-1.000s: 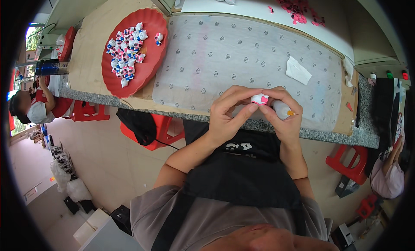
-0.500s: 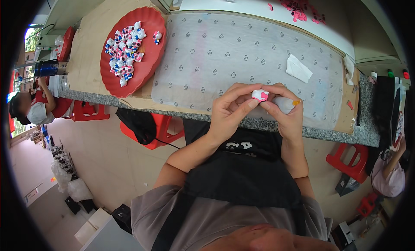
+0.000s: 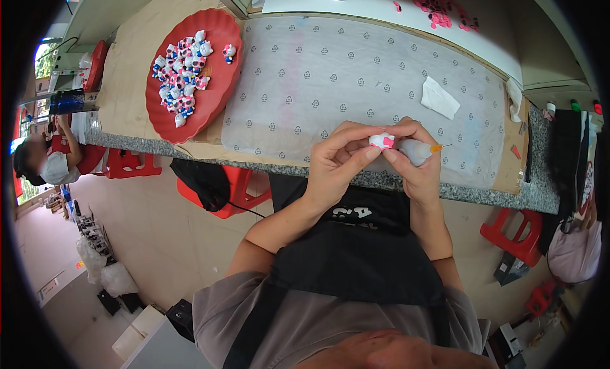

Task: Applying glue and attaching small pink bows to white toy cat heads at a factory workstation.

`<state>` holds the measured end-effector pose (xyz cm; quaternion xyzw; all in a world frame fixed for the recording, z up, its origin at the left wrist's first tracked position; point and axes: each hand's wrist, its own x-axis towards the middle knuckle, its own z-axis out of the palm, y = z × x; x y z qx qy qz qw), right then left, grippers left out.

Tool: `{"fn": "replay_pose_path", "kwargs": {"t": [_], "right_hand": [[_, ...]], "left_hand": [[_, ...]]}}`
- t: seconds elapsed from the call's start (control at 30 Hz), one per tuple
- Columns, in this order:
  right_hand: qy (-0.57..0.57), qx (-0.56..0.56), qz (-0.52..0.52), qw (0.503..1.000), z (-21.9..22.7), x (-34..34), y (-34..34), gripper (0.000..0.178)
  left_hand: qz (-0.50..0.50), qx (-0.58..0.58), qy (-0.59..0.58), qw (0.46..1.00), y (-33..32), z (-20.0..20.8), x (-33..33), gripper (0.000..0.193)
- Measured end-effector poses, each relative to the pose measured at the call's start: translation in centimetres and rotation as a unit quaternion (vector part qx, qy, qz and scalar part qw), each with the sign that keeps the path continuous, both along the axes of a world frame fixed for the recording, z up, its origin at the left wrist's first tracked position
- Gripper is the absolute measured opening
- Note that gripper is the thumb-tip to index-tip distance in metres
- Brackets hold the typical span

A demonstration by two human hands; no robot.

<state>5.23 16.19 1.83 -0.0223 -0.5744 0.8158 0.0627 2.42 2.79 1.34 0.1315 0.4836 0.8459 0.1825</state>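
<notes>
Between the fingertips of both hands is a small white and pink figurine head (image 3: 382,141), held just above the table's front edge. My left hand (image 3: 342,156) pinches it from the left, thumb in front. My right hand (image 3: 416,172) presses it from the right with thumb and fingers. Tucked in that same right hand is a translucent squeeze bottle (image 3: 414,152) with an orange needle tip pointing right. Further left, a red scalloped plate (image 3: 219,35) bears several small white, pink and blue figurines (image 3: 184,77); one sits apart near its right side.
A printed translucent sheet (image 3: 305,70) covers the worktop, with a folded white tissue (image 3: 440,97) on it. Pink pieces (image 3: 438,13) lie on the white shelf at the back. Red stools (image 3: 238,191) stand below the granite edge. A person (image 3: 54,156) sits at far left.
The right hand has shifted slightly and its fingers have moved, showing more of the bottle's orange tip. The figurine head stays in nearly the same place between both hands.
</notes>
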Motion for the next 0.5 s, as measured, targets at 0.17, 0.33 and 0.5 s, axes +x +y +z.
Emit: {"fn": "replay_pose_path", "kwargs": {"t": [0.17, 0.33, 0.5], "right_hand": [[-0.003, -0.001, 0.01, 1.0, -0.26, 0.0, 0.15, 0.021], [0.019, 0.012, 0.017, 1.0, -0.27, -0.07, 0.49, 0.022], [0.039, 0.02, 0.028, 0.999, -0.31, -0.04, 0.8, 0.023]], "left_hand": [[0.012, 0.003, 0.015, 1.0, 0.07, -0.05, 0.13, 0.024], [-0.024, 0.026, -0.029, 0.999, -0.23, -0.14, -0.14, 0.023], [-0.035, 0.025, -0.011, 0.999, -0.4, -0.11, -0.15, 0.022]]}}
